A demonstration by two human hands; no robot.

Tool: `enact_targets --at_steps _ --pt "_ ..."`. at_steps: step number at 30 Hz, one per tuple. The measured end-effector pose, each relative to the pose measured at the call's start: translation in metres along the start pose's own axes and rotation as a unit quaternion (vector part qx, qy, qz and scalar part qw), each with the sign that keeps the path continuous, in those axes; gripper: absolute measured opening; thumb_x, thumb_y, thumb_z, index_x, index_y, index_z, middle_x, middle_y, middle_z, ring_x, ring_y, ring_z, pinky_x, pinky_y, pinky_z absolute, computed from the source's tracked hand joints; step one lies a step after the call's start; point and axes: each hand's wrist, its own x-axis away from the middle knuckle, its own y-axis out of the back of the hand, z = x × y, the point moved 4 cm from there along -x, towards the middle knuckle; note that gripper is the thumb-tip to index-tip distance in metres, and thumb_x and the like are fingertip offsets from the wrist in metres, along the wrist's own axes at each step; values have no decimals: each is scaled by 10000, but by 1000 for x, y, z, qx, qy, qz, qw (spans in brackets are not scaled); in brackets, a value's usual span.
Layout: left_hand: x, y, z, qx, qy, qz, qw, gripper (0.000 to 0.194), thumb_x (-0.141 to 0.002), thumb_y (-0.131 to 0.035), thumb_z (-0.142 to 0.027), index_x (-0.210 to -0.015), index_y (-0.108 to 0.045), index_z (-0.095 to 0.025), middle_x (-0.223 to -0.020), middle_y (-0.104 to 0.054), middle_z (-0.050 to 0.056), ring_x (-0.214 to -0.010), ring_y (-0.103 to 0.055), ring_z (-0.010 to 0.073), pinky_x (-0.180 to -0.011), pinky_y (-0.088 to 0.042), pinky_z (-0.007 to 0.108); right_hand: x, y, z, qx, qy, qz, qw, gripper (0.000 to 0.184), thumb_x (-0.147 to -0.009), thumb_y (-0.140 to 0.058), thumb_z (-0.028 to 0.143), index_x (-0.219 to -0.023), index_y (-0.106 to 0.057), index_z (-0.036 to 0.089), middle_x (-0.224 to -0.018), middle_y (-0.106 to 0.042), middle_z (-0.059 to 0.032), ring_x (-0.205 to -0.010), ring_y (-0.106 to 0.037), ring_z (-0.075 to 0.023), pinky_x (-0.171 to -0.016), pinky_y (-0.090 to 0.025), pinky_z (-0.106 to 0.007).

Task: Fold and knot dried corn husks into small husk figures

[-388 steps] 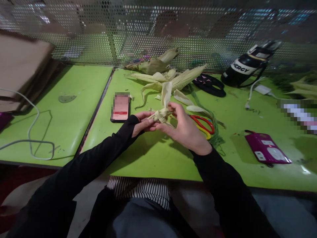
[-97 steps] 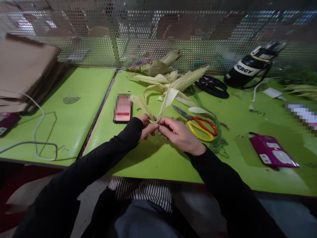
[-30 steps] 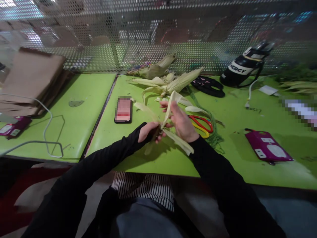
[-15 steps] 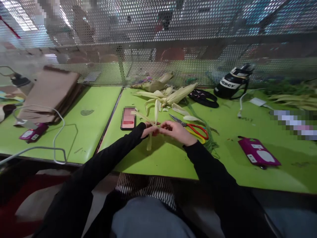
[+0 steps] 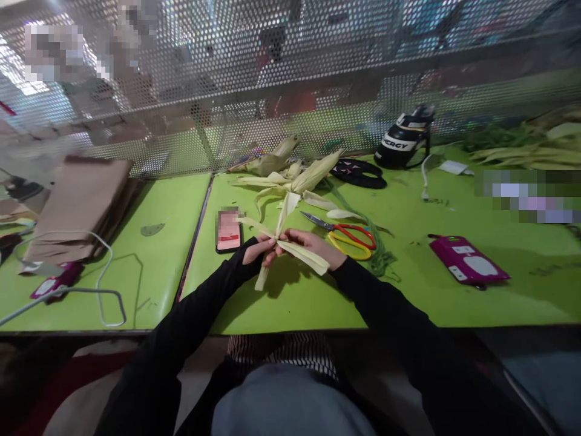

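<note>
One strip [image 5: 306, 257] of the corn husk [image 5: 277, 237] has come into view across the right hand [image 5: 318, 247], pointing lower right. Four strips form a cross, its upright axis tilted slightly right. Above the bench [image 5: 308, 306], the left hand [image 5: 258, 250] pinches the centre; the right's fingers curl there, grip partly hidden. Both forearms converge.

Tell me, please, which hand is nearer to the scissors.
Right: the right hand is close to the scissors, on their near left side, while the left hand is farther off to the left.
</note>
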Motion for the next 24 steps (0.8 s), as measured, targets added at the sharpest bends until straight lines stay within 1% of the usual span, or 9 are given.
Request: enact_targets --at_steps 2,4,7,9,13,15,19,21,24 --pt "2 -1 0 -2 -14 -5 1000 293 -767 -708 -382 -804 -601 -112 -601 -567 -7 -379 -369 32 -357 -258 184 2 -2 9 103 34 -11 994 209 -822 -630 381 -848 -668 178 -766 -669 -9 -684 -576 -136 -625 -439 -256" --pt "5 -2 0 -21 -34 -16 999 330 -785 -682 -440 -777 -598 -121 -553 -532 -25 -363 -328 26 -358 -239 187 5 -4 19 171 66 -21 983 236 -872 -580 392 -806 -667 183 -745 -671 -5 -653 -565 -131 -624 -426 -258" --pt "8 -7 -3 -68 -53 -11 996 418 -783 -657 -531 -739 -615 -117 -448 -456 -51 -327 -280 26 -356 -226 197 8 -8 25 207 97 -13 973 328 -930 -500 430 -780 -666 189 -759 -680 -16 -659 -589 -140 -639 -441 -270" --pt "7 -9 -7 -87 -50 -9 995 452 -763 -672 -558 -745 -627 -108 -424 -453 -49 -324 -330 39 -357 -253 196 7 -8 23 218 105 -23 970 345 -946 -475 443 -821 -679 195 -783 -682 -26 -693 -616 -158 -667 -472 -295" --pt "1 0 -15 -69 -17 -90 993 418 -824 -642 -480 -981 -645 -93 -538 -591 -1 -448 -561 105 -433 -411 199 7 2 21 259 142 -145 945 330 -866 -613 482 -1051 -665 214 -1070 -652 -94 -958 -619 -239 -841 -505 -424" --pt "-2 6 -17 -53 7 -128 990 420 -894 -563 -436 -1146 -610 -103 -581 -630 7 -478 -593 111 -467 -448 200 9 4 22 273 150 -186 932 361 -816 -678 500 -1035 -653 214 -1066 -620 -104 -1004 -579 -261 -881 -485 -456" --pt "-2 9 -17 -89 4 -130 987 480 -962 -455 -403 -1319 -543 -95 -462 -558 -31 -386 -512 88 -429 -398 178 8 -6 22 210 123 -174 954 350 -816 -661 550 -933 -641 221 -885 -600 -48 -799 -568 -203 -747 -502 -375" --pt "-1 7 -15 -117 -12 -126 985 493 -964 -446 -394 -1331 -545 -79 -410 -515 -43 -341 -464 85 -395 -355 181 6 -12 21 180 93 -168 965 362 -800 -675 556 -948 -638 228 -849 -608 -25 -743 -560 -181 -711 -497 -345" --pt "-1 1 -10 -126 -1 -133 983 481 -961 -449 -389 -1287 -579 -59 -396 -516 -35 -323 -451 90 -377 -336 195 3 -15 20 155 66 -173 970 330 -806 -671 544 -880 -635 225 -808 -641 -13 -759 -589 -181 -751 -494 -340"
